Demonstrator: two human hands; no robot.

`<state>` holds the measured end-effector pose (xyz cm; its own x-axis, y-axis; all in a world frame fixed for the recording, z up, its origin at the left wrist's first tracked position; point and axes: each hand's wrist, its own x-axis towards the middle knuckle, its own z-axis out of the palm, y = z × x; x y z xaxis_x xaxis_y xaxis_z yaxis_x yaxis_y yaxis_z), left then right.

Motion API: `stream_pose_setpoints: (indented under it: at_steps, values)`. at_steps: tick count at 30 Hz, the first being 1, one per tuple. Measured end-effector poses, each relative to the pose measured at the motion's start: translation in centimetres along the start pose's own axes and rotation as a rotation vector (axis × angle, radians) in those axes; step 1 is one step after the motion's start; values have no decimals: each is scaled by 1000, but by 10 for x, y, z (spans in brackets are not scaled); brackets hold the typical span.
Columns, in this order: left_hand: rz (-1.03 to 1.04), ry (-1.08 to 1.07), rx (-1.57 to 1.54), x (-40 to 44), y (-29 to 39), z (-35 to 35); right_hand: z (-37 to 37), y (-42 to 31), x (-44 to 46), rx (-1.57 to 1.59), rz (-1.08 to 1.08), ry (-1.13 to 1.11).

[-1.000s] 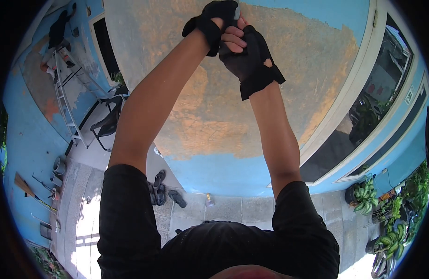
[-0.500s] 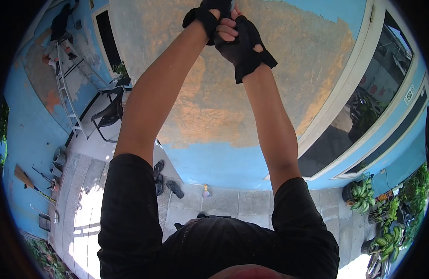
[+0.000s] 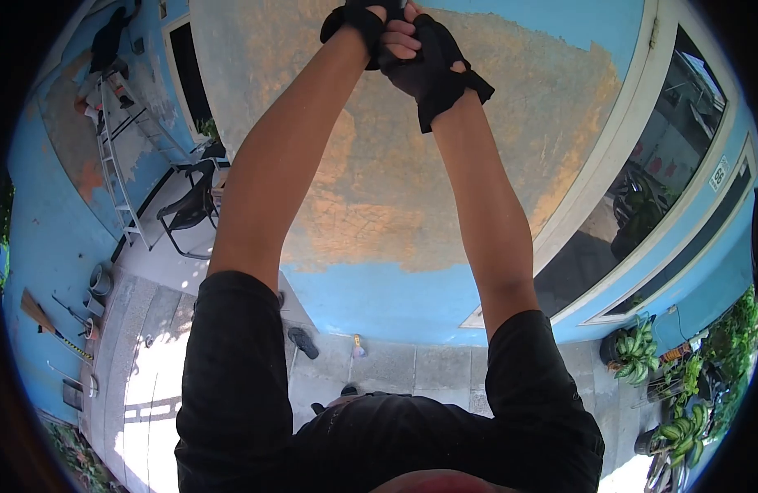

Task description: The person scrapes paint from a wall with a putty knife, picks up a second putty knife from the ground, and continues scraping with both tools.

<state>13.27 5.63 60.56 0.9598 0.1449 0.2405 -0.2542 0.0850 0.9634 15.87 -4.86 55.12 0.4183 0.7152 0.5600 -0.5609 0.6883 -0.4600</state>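
Both my hands are raised together at the top edge of the view, in black fingerless gloves. My left hand (image 3: 367,20) is closed and partly cut off by the frame. Just beside and below it, my right hand (image 3: 418,59) has its bare fingers curled inward. Between them a small greyish bit shows, but the held thing is mostly out of frame and I cannot make out its kind. In front of me stands a wall (image 3: 371,172) whose blue paint is gone over a large patch, leaving grey and orange plaster.
At left, a person (image 3: 108,41) in dark clothes stands on an aluminium stepladder (image 3: 114,177) against another peeling wall. A black chair (image 3: 190,205) is near the corner. A window (image 3: 642,181) lies right, with potted plants (image 3: 638,349) below. One sandal (image 3: 303,343) lies on the paving.
The view has shifted a little, with the wall's lower edge appearing slightly lower. My hands stay together near the top edge, a bit higher in the frame.
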Motion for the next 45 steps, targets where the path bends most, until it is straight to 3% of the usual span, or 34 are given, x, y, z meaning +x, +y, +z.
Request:
stream_pose_setpoints:
  at_steps: [1,2,5,6,8,9,10,12,14,16,17,19,20,22,24,25,26,28,30,32,33,34,36,39,40,41,42,43,45]
  values:
    - [50,-9,-14,-44,10,12,0,1,-4,44,52,-6]
    - [37,-3,-10,-30,-4,8,-6,6,-12,58,53,0]
    - [400,115,128,39,-41,-7,-16,12,-18,-77,7,92]
    - [415,117,130,49,-37,-10,-12,9,-12,-83,8,79]
    - [384,76,53,52,-44,-14,-13,14,-14,-53,-36,128]
    - [8,41,7,-9,-22,-2,-15,14,-17,-47,-32,137]
    - [0,46,6,-9,-28,-4,-17,13,-18,-54,-32,108]
    - [-84,-173,-177,2,-33,-9,-13,12,-15,-67,-29,58]
    - [-72,-186,-189,29,-41,-9,-11,12,-20,-132,-48,146]
    - [460,181,85,71,-51,-8,-13,11,-13,-123,-50,128]
    - [441,181,85,48,-52,-8,-19,14,-17,-99,-53,128]
    - [-115,-304,-225,-14,-23,-8,-12,11,-27,-125,-47,123]
    - [-110,-301,-222,3,-27,-7,-8,9,-28,-153,-41,111]
    - [364,120,14,56,-43,-3,-11,0,-15,-164,-31,117]
    - [304,180,-21,51,-16,0,-7,-7,-3,-179,-26,122]
    - [30,-138,-153,-4,3,-4,1,-8,2,-141,-7,70]
    - [33,-140,-152,5,1,-3,8,-8,5,-102,13,16]
    - [270,60,-23,48,-23,-10,5,-2,-7,-100,22,52]
    - [327,64,-63,81,-65,-22,-21,4,-20,-184,3,144]
    - [571,266,287,93,-56,-20,-16,-4,-7,-210,19,85]
    - [363,209,144,72,-38,-15,-11,-4,-2,-200,0,97]
    - [-163,-242,-205,29,-21,-26,-11,-2,-3,-176,-19,125]
    - [-110,-51,-170,22,-15,-15,-4,-3,-1,-81,66,81]
    - [75,-53,66,-15,-28,-12,-10,11,-24,-93,46,123]
    - [156,75,107,22,-61,-19,-15,19,-46,-94,60,214]
    - [136,90,13,-1,-79,-12,-20,26,-71,-193,66,271]
    - [85,7,-63,-11,-109,-17,-38,30,-98,-279,138,262]
    - [67,-2,-106,-7,-158,-32,-39,39,-130,-481,168,388]
    - [-4,-85,-114,-80,-204,-30,-73,61,-200,-673,277,503]
